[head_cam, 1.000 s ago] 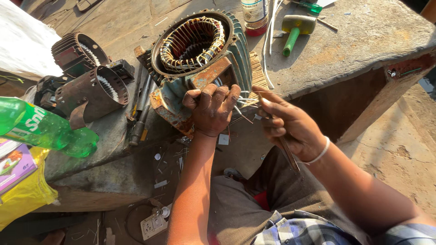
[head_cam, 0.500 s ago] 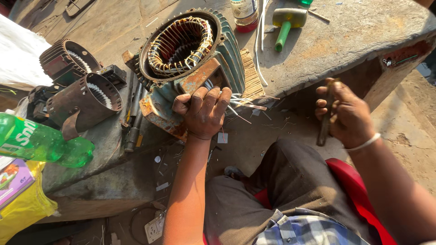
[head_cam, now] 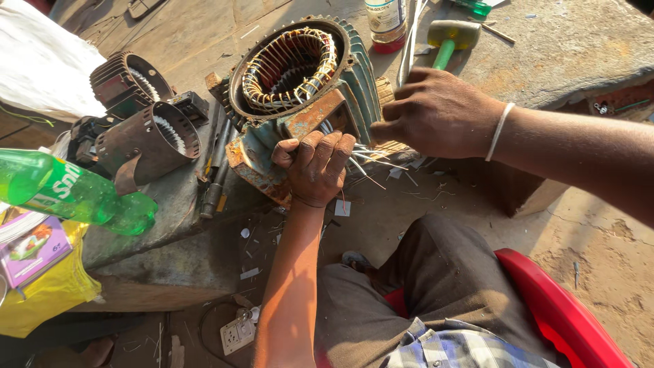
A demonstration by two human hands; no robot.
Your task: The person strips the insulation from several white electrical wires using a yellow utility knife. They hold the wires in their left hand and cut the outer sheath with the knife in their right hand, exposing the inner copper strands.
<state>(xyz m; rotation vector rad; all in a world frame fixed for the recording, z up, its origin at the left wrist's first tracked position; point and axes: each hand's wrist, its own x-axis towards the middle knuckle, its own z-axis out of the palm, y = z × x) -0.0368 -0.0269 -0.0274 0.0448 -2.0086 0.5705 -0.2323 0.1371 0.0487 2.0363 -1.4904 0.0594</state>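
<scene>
A green finned motor stator (head_cam: pixel 300 82) with copper windings in its bore lies on its side at the edge of a stone workbench (head_cam: pixel 579 48). My left hand (head_cam: pixel 315 165) is clenched around a bundle of white lead wires (head_cam: pixel 364 162) that come out of the stator's rusty terminal box. My right hand (head_cam: pixel 439 112) is closed just right of the box, touching the same wires near the housing; what its fingers pinch is hidden.
Two dark rusty motor housings (head_cam: pixel 146 133) sit left of the stator. A green plastic bottle (head_cam: pixel 75 194) lies at the left edge above a yellow bag (head_cam: pixel 48 289). A green-handled mallet (head_cam: pixel 453 37) and a jar (head_cam: pixel 386 20) stand behind. A red chair (head_cam: pixel 565 313) is under me.
My right hand, which hung off to the right holding a thin dark tool, has come up and left to the stator's terminal box. My left hand has kept its grip on the wires.
</scene>
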